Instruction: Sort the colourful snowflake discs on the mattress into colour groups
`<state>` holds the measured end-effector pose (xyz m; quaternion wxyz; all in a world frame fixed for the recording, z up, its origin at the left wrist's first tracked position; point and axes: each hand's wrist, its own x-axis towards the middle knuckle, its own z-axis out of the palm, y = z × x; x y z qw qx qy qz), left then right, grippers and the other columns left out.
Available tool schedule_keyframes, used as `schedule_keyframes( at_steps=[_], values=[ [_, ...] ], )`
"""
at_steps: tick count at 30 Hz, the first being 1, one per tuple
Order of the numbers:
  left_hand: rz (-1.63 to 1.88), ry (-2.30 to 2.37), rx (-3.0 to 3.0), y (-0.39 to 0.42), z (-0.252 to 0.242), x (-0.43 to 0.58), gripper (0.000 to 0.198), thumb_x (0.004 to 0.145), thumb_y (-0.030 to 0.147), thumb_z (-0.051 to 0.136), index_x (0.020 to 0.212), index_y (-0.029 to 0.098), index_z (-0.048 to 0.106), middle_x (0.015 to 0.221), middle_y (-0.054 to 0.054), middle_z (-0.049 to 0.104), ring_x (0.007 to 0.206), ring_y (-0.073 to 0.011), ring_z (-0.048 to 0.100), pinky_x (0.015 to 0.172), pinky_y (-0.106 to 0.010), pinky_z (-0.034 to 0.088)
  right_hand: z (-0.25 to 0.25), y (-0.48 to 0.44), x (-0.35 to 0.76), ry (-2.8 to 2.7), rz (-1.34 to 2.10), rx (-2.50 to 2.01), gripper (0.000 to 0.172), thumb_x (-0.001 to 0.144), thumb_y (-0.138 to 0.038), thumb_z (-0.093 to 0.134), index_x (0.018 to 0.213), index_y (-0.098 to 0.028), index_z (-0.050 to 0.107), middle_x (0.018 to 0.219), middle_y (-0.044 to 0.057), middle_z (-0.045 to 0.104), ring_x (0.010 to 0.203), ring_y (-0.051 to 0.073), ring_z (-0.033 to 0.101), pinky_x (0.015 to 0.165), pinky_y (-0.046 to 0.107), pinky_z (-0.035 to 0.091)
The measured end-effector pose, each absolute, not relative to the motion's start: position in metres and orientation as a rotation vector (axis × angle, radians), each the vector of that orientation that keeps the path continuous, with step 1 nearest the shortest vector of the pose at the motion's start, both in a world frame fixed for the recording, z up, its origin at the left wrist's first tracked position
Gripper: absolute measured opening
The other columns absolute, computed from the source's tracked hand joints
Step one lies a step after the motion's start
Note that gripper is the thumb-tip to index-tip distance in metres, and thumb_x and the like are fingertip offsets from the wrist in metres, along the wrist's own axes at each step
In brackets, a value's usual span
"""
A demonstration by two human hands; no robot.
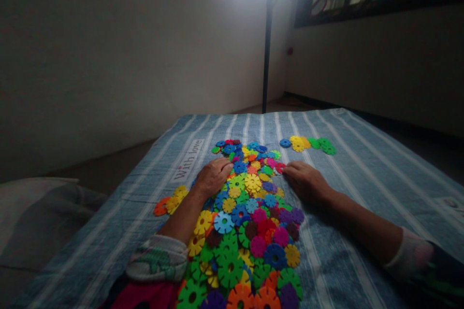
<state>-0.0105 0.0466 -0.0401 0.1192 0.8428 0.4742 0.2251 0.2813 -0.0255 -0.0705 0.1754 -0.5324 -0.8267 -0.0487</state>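
Many colourful notched plastic discs, the interlocking flower-shaped kind, lie in a long heap (253,182) down the middle of the striped cloth. My left hand (213,176) rests at the heap's left side, fingers curled down among the pieces; whatever is under its fingertips is hidden. On the opposite side, my right hand (306,179) has its fingers closed at the edge of a red disc (280,168) beside the heap. Larger green discs (231,266) and orange discs (241,297) lie at the near end.
A blue and white striped cloth (362,178) covers the surface. Beyond my right hand sits a small row of blue, yellow and green discs (297,143). Yellow and orange discs (176,199) lie by my left forearm. A dark pole (267,53) stands behind the far edge.
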Motion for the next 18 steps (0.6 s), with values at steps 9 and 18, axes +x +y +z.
schedule_keyframes(
  at_steps=[9,18],
  values=[
    [0.641,1.394,2.489,0.0483,-0.0415,-0.0109,0.038,0.089,0.039,0.033,0.079,0.020,0.064,0.094,-0.007,0.070,0.094,-0.0208,0.062,0.093,-0.032,0.047,-0.0715,-0.0244,0.2817,-2.346,-0.130,-1.506,0.027,0.098,-0.020,0.038,0.094,-0.017,0.065,0.094,0.009,0.065,0.088,0.018,0.055,0.077,0.027,0.040],
    [0.638,1.383,2.488,0.0481,-0.0413,-0.0112,0.037,0.089,0.038,0.033,0.080,0.020,0.064,0.093,-0.007,0.069,0.092,-0.0201,0.062,0.090,-0.032,0.047,-0.0724,-0.0244,0.2817,-2.343,-0.137,-1.501,0.028,0.098,-0.020,0.038,0.093,-0.017,0.065,0.094,0.009,0.065,0.086,0.018,0.055,0.075,0.028,0.039]
  ],
)
